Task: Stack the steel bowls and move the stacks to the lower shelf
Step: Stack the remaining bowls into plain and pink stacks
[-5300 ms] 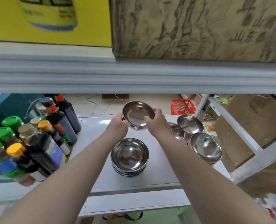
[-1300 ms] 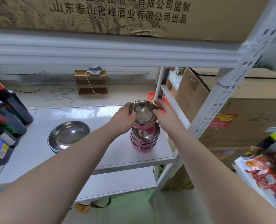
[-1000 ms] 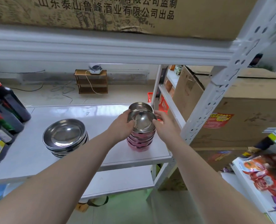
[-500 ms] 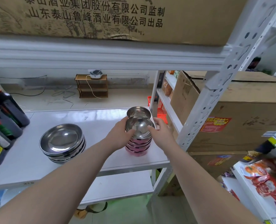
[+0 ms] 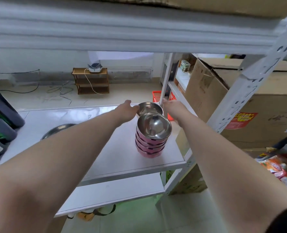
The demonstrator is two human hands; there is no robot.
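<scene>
- Nearest to me, the lower shelf (image 5: 112, 190) shows under the front edge of the middle shelf (image 5: 120, 158), bare where I can see it.
- Near the front right corner of the middle shelf stands my stack of pink-sided bowls (image 5: 151, 140), steel inside, upright, with nothing touching it.
- Toward the shelf's left edge, a second stack of wider steel bowls (image 5: 58, 129) is mostly hidden behind my left forearm.
- Just behind the pink stack, at the back right corner, sits a single steel bowl (image 5: 149, 109).
- My left hand (image 5: 127, 110) has its fingers against that bowl's left rim; the grip looks loosely open, not closed round it.
- My right hand (image 5: 172, 106) is just beside the bowl's right rim, fingers spread; I cannot tell whether it touches.
- At the far left edge stand dark bottles (image 5: 1, 118).
- Beyond the shelf, a red basket (image 5: 156, 96) sits on the floor, with a wooden rack (image 5: 91, 81) against the wall.
</scene>
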